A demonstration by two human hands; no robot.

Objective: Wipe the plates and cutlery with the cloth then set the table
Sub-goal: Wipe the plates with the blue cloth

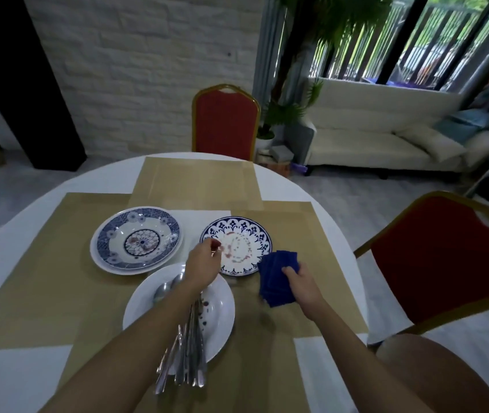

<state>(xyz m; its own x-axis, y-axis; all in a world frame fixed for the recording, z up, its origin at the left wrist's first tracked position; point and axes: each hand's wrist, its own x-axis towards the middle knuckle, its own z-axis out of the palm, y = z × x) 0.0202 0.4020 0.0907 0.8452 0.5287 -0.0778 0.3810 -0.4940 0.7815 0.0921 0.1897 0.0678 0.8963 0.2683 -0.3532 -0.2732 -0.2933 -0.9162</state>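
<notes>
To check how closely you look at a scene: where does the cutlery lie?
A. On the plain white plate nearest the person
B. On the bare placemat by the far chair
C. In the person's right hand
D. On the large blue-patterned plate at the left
A: the cutlery lies bundled across the plain white plate, handles jutting over its near rim, while the right hand holds the blue cloth.
</notes>
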